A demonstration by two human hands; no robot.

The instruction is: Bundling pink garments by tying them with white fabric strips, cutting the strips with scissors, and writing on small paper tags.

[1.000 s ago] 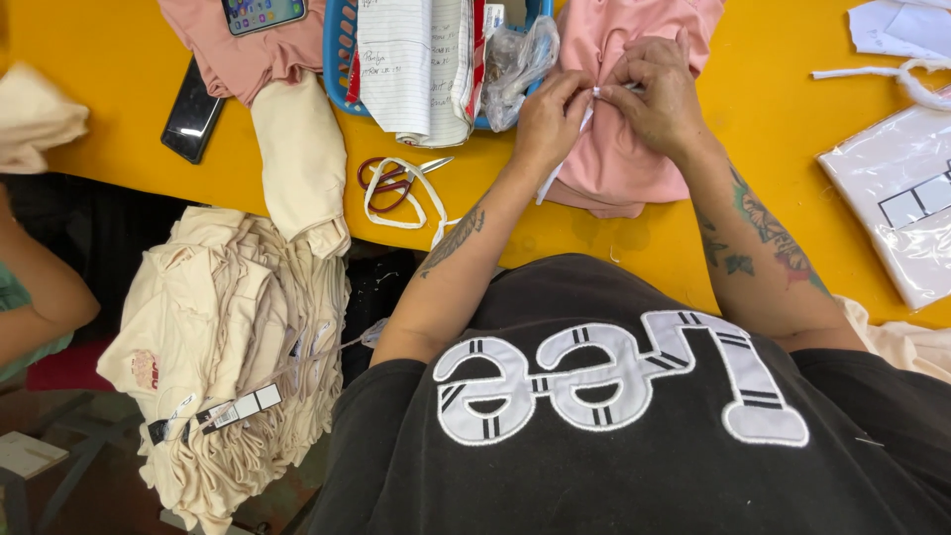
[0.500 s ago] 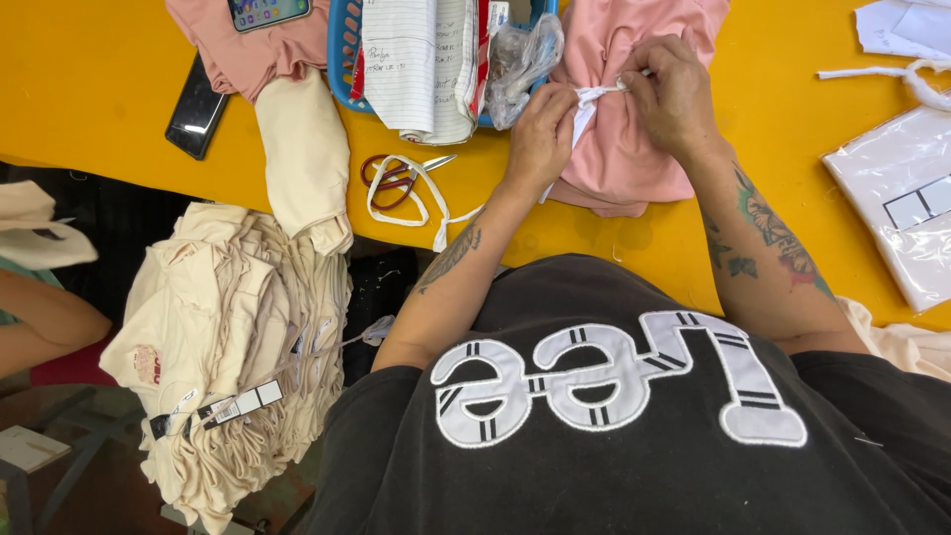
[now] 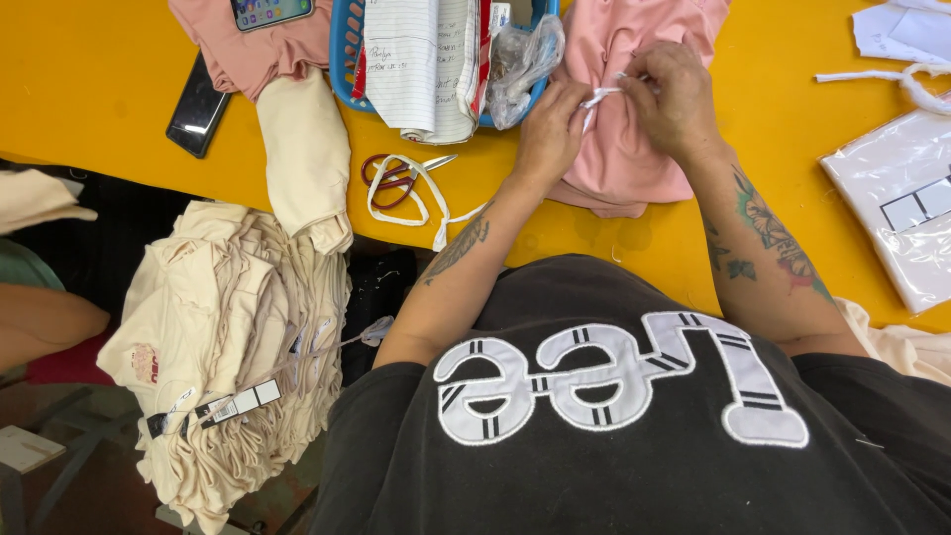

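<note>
A folded pink garment lies on the yellow table. Both my hands rest on top of it. My left hand and my right hand each pinch an end of a short white ribbon stretched between them over the garment. The fingers of both hands are closed on the ribbon.
A blue basket with papers and a plastic bag sits at the far edge. Red-handled scissors lie on a white ribbon loop. A cream garment, a black phone, a bagged white item and a cream garment stack surround me.
The loose ribbon end that hung down over the garment has been drawn up short between my hands. A cream cloth and another person's arm at the left edge have shifted.
</note>
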